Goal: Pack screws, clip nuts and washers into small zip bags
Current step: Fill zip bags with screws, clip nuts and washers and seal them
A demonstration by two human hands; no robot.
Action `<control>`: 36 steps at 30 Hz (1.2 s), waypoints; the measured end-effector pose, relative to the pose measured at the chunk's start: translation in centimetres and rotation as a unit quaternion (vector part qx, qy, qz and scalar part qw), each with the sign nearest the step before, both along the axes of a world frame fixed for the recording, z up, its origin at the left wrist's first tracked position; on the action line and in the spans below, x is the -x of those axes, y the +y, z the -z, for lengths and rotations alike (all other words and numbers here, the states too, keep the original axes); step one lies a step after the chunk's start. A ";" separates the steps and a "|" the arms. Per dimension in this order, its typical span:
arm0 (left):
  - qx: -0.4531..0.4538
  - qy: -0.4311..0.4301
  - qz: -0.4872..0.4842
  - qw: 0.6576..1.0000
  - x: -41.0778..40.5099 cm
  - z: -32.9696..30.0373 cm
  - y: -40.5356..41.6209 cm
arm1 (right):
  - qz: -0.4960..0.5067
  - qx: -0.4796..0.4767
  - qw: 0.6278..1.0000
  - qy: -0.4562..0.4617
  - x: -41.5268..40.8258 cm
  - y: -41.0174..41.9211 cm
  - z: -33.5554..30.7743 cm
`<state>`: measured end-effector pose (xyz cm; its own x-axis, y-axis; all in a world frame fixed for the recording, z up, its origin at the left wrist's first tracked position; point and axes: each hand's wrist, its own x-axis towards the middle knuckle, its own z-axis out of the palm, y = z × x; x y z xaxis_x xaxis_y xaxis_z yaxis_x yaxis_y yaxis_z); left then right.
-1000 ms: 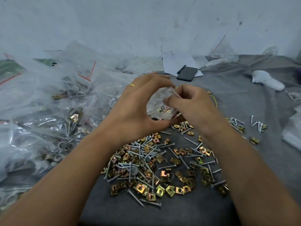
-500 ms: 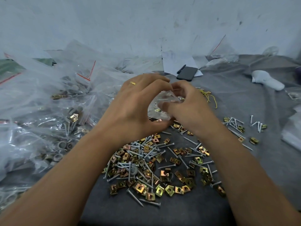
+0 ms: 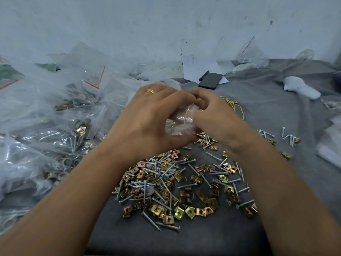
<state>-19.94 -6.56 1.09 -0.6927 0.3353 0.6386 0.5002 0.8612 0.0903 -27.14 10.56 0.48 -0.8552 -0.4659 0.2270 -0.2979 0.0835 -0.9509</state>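
- Grey cloth [image 3: 276,111] covers the table, with screws and clip nuts [image 3: 177,185] heaped just below the hands.
- Small bag [image 3: 181,124] is held between both hands above the heap's far edge.
- Left hand [image 3: 147,122] cups it from the left; right hand [image 3: 217,119] pinches its top, equally near.
- Sealing looks next.

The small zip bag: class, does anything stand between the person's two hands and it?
Nothing visible does. The small zip bag is already gripped by both hands, the left hand curled round its left side and the right hand pinching its right, above the loose pile of screws and clip nuts.
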 end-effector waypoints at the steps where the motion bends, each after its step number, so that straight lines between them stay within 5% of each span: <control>1: -0.008 -0.004 -0.008 1.000 -0.1 0.0 -0.1 | -0.009 0.010 1.000 -0.019 0.0 0.2 0.0; 6: -0.038 -0.046 -0.051 0.997 -0.2 -0.1 -1.2 | 0.001 0.050 0.997 -0.062 0.8 2.8 0.1; 10: -0.083 -0.114 -0.073 0.987 0.0 -0.1 -2.2 | 0.138 -0.178 0.965 0.131 2.1 4.0 1.3; 12: -0.105 -0.148 -0.062 0.981 0.1 0.0 -2.6 | 0.108 -0.293 0.928 0.201 2.2 3.7 1.9; 19: -0.118 -0.199 -0.072 0.970 0.0 0.0 -3.4 | 0.043 -0.427 0.876 0.218 2.4 2.2 3.0; 29: -0.124 -0.202 -0.085 0.968 -0.1 -0.1 -3.7 | 0.082 -0.418 0.871 0.244 2.6 2.1 3.3; 36: -0.127 -0.215 -0.083 0.965 0.2 0.3 -3.9 | 0.079 -0.195 0.961 0.177 2.5 3.3 3.0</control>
